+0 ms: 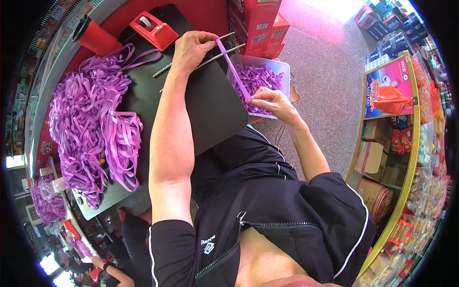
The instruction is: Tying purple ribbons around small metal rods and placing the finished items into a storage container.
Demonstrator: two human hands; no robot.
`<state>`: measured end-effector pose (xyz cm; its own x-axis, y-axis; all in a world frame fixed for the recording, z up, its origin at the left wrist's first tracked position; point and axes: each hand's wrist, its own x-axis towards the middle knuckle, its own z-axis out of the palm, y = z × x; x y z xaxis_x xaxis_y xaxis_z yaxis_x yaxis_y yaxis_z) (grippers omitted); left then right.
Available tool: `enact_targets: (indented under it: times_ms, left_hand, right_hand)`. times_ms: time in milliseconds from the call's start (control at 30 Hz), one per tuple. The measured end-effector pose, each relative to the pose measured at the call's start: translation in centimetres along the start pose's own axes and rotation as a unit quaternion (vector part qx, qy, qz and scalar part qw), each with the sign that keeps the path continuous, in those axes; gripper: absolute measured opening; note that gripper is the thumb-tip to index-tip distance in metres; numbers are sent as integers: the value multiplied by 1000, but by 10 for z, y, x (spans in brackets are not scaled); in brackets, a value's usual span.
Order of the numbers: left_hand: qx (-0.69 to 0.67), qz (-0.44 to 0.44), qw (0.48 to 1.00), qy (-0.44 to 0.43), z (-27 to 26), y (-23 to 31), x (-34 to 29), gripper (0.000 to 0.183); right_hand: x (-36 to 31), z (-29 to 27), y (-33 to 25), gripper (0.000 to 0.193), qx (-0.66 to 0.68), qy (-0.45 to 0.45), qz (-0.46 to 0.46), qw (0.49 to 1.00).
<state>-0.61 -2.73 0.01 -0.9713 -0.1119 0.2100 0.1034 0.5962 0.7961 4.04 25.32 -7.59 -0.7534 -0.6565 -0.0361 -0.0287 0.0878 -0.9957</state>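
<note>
A purple ribbon (233,68) stretches between my two hands, above the edge of the black tabletop (210,107) and the bin beside it. My left hand (190,50) pinches its upper end, fingers closed. At the lower end, the thumb and fingers of my right hand (275,103) are pressed together on the ribbon. Two thin metal rods (217,59) lie side by side past my left hand and jut over the table's far edge. The ribbon crosses them; whether it touches them I cannot tell. My left hand partly hides the rods.
A heap of purple ribbons (91,119) covers the table's left side. Behind it stand a red tumbler (98,36) and a red tape dispenser (155,31). A clear plastic bin (285,76) holds short purple pieces. Red boxes (258,28) rise behind; a stocked display case (406,158) is at right.
</note>
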Motion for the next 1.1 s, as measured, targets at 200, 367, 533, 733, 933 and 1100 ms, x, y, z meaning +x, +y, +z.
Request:
enact_targets:
  times_ms: [200,367,533,733,933,1100]
  left_hand:
    - [4,-4,1000,9,-3,2,-2,22]
    - [16,14,999,28,0,3,-3,21]
    - [49,6,999,23,-3,4,-4,22]
    - [60,17,997,41,-3,5,-5,22]
    - [61,29,997,33,-2,3,-3,25]
    - [42,-3,999,32,-5,6,-5,25]
  right_hand:
    - [0,3,-48,16,-61,-17,-126,990]
    - [4,3,-74,16,-33,12,-170,985]
    - [40,6,-108,21,-47,-7,-255,966]
    - [134,-5,-134,27,-4,-53,-277,960]
    - [224,-23,-100,33,17,-96,-220,971]
    - [237,-24,-61,33,16,-97,-174,980]
